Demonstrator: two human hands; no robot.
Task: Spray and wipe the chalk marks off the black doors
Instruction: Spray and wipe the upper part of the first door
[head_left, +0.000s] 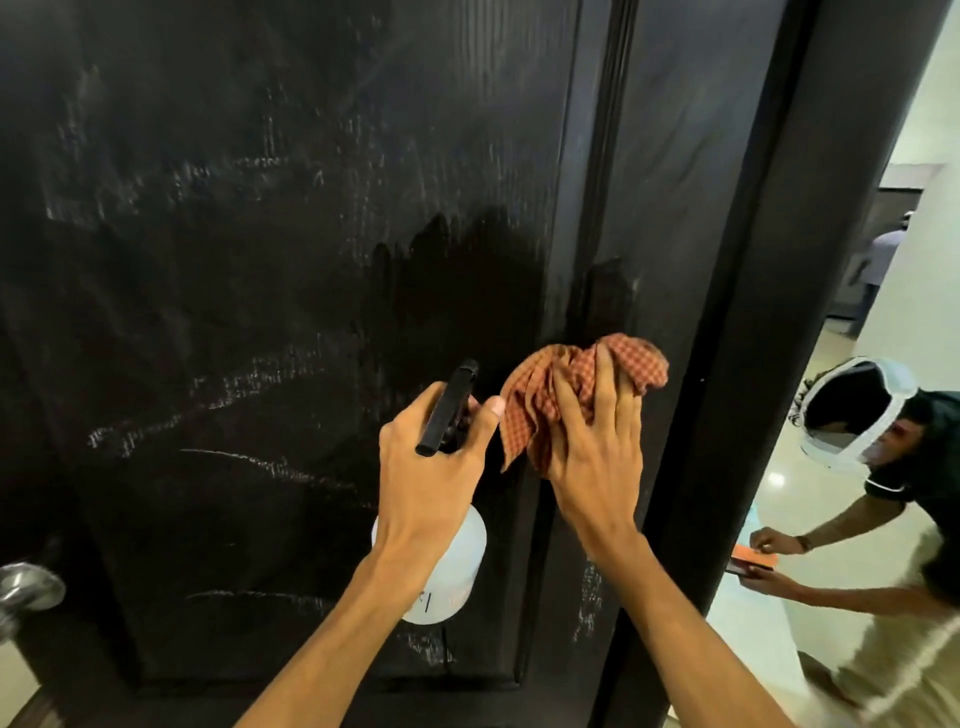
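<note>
**Chalk marks (249, 384) streak the black door (208, 130) around a wet patch (457, 291)**

We stand close to the door. Pale chalk strokes cross its central panel above, beside and below our hands, and a few more smudge the narrow strip low on the right. The darker, wet-looking patch sits just above our hands, near the panel's right edge.

Our left hand (426, 467) grips the spray bottle (452, 566) by its neck, fingers curled round it under the black spray head (449, 405), thumb reaching toward the cloth (550, 384). The white bottle body hangs below our wrist, in front of the door. We cannot tell whether a finger rests on the trigger.

Our right hand (587, 452) lies flat on the orange checked cloth, fingers straight and slightly spread, pressing the bunched fabric against the door at the moulding beside the panel. One loose corner hangs between our hands.

A metal door knob (28, 587) shows at the lower left. Past the black door frame (753, 312), another person (924, 467) bends over the pale floor (753, 649).
</note>
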